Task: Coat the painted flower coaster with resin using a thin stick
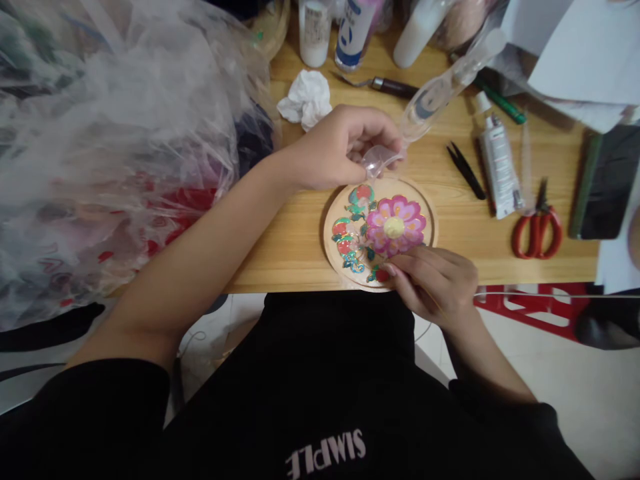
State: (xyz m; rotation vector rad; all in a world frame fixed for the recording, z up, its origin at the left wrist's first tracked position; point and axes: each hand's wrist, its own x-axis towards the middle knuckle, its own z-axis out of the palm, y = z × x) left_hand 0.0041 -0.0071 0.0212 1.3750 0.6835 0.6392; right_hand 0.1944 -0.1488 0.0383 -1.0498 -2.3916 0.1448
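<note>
A round wooden disc (430,230) lies near the front edge of the table. On it sit a pink flower with a yellow centre (395,225) and small red and green pieces (350,237). My left hand (340,150) is closed in a pinch on a small piece of clear film (376,160) just above the disc. My right hand (433,283) rests at the disc's lower right rim, fingers pressed together against the flower's edge and a small red piece.
A wooden table (295,240) holds crumpled tissue (306,99), a clear plastic bottle (445,87), black tweezers (466,171), a glue tube (497,163), red scissors (537,223), a green pen (500,101), bottles at the back. Plastic bags (110,147) fill the left.
</note>
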